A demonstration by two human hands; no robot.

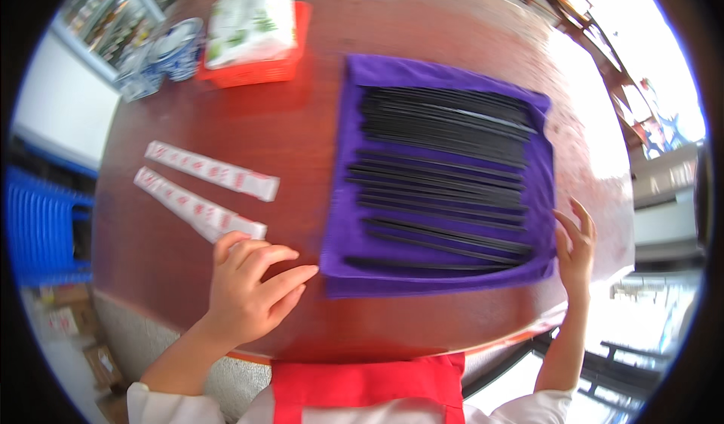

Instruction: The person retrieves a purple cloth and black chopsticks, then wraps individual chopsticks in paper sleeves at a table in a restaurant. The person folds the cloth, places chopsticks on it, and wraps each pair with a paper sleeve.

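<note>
A purple cloth (441, 285) lies spread on the table with its edges folded over. Many black chopsticks (441, 180) rest crosswise on it, densely bunched at the far side and looser towards me. One of them shows a pale glint. My left hand (254, 282) hovers by the cloth's near left corner, fingers apart and holding nothing. Just beyond its knuckles lie two white paper chopstick sleeves (212, 169) with red print; the hand partly covers the nearer one. At the cloth's right edge is my right hand (576, 248), its fingers spread and empty; contact with the cloth is unclear.
The table (271, 113) is reddish-brown and glossy. At its far left stand an orange-red plastic basket (254, 75) holding a tissue pack (251, 22), and blue-and-white lidded jars (178, 50). Blue plastic stools (42, 226) are stacked off the left side, with cardboard boxes (102, 364) below.
</note>
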